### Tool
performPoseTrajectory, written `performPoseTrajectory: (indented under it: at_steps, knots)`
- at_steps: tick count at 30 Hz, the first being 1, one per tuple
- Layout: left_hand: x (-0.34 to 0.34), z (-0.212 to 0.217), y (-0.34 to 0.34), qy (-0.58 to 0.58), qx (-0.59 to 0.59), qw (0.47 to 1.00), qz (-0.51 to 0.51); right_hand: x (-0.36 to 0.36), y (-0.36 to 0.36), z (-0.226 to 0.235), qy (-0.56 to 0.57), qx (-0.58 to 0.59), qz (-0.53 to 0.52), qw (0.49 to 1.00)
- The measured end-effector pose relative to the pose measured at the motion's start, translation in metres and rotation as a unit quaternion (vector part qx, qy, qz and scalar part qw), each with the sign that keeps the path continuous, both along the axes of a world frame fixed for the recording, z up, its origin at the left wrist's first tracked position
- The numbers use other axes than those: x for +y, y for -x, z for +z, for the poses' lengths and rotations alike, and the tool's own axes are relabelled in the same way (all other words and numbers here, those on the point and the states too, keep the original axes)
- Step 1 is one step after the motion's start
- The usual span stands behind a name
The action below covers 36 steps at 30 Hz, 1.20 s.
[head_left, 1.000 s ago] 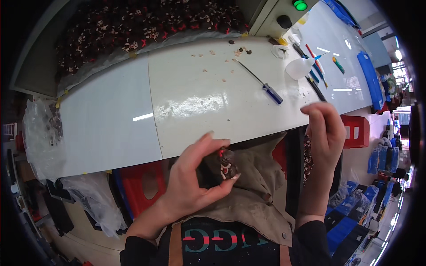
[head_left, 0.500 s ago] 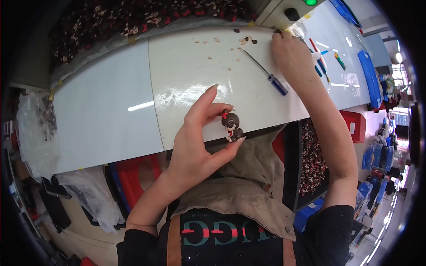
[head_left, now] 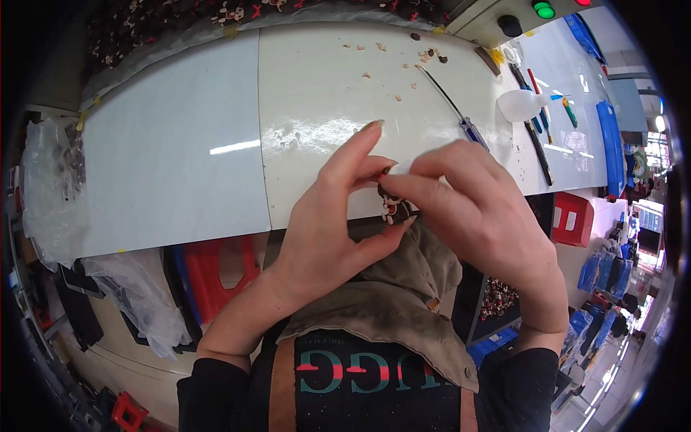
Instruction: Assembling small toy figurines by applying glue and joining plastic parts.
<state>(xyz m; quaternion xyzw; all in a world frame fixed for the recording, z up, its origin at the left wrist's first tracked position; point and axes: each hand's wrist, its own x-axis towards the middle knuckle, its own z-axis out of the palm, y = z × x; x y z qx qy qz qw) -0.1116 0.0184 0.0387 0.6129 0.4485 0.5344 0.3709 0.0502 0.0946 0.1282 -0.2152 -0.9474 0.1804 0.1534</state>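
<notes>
Person, own body: two bare hands, left hand [head_left: 327, 216] and right hand [head_left: 479, 209]; longish fingernails. Black long sleeves [head_left: 216, 396] at lower frame. Black top with red-and-green lettering band; grey-brown apron [head_left: 403, 302] with brown straps, lower centre.

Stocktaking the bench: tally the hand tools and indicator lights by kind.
Blue-handled screwdriver: 1
Green indicator light: 1
Black push button: 1
White squeeze bottle: 1
Small figurine between both hands: 1
Total: 5
</notes>
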Motion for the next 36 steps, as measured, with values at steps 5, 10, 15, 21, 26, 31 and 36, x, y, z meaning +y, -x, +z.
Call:
performPoseTrajectory:
  at_steps: [5, 10, 15, 21, 26, 31, 36]
  knots:
    - [0.0, 0.003, 0.001, 0.048, -0.063, 0.996, 0.026, -0.006, -0.019, 0.003, -0.013, -0.055, -0.012, 0.998]
    - [-0.001, -0.003, 0.001, -0.001, -0.043, 0.999, 0.0, -0.004, -0.021, 0.017, -0.006, 0.086, -0.121, 0.989]
    - [-0.002, -0.004, -0.002, -0.022, -0.028, 0.999, 0.032, 0.001, 0.003, -0.005, -0.027, 0.005, 0.001, 1.0]
    - [-0.002, -0.002, 0.0, -0.022, -0.031, 0.999, 0.023, 0.0, -0.025, -0.007, 0.023, -0.031, -0.006, 0.999]
    - [-0.001, -0.004, -0.002, -0.028, -0.04, 0.999, 0.023, -0.004, -0.021, -0.004, 0.07, 0.051, -0.102, 0.991]
    - [-0.002, 0.002, 0.002, 0.029, -0.057, 0.998, 0.015, -0.006, -0.001, -0.01, 0.003, 0.053, -0.027, 0.998]
    - [-0.002, 0.008, 0.004, 0.067, -0.096, 0.993, -0.005, 0.001, -0.021, -0.012, -0.007, 0.003, -0.012, 1.0]
